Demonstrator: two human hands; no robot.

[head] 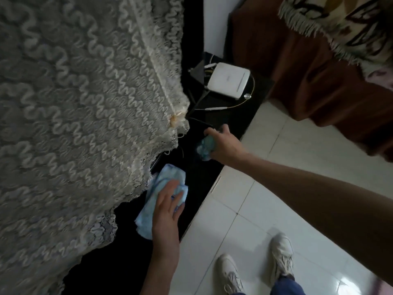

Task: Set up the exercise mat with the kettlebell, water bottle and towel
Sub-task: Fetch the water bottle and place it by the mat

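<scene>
The grip of the right hand is wrapped around a clear water bottle with a blue-tinted label, fingers curled over its top and side, at the centre of the frame. Any writing on that label is too blurred to read. The bottle stands on a glossy black bench that runs diagonally from the lower left to the upper middle.

The left hand lies flat, fingers spread and extended, palm down on a folded light-blue towel at the lower centre. It presses on the cloth without closing around it. The towel lies on the same black bench, well apart from the bottle and closer to the camera.

A cream lace cloth with a wavy pattern fills the left half of the frame; its frayed edge hangs just beside the towel. At the upper middle a white router sits on the black bench with thin cables around it; a small mark on its top cannot be read. A brown bed cover and a fringed blanket occupy the upper right. White sneakers stand on the pale tiled floor at the bottom right.
</scene>
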